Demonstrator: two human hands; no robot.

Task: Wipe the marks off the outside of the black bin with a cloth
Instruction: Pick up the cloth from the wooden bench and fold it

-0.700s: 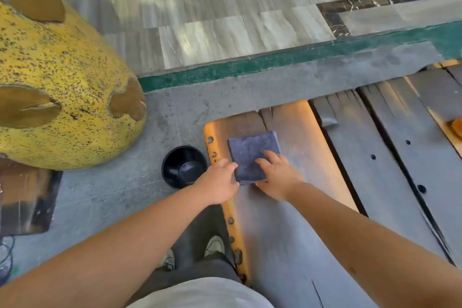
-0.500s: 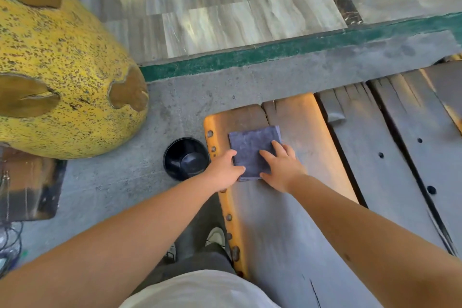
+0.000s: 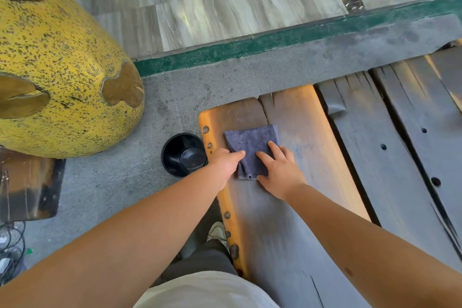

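Observation:
A folded grey-blue cloth (image 3: 251,144) lies near the end of a wooden bench plank (image 3: 297,117). My left hand (image 3: 225,164) covers the cloth's near left corner, with one finger stretched across its top. My right hand (image 3: 281,170) rests on the cloth's right side with straight, spread fingers, its thumb at the near edge. The small round black bin (image 3: 183,155) stands upright on the grey floor just left of the bench, close to my left wrist. Only its rim and inside show; its outer wall is hidden from this angle.
A large yellow speckled sculpture (image 3: 57,62) fills the left side, on a dark base plate (image 3: 30,190). More dark bench planks (image 3: 400,152) run to the right. My shoe (image 3: 218,231) is by the bench edge. Cables (image 3: 10,250) lie at far left.
Both hands have slid further onto the cloth. The cloth has turned slightly and its near end has bunched narrower between them. The bin has not moved.

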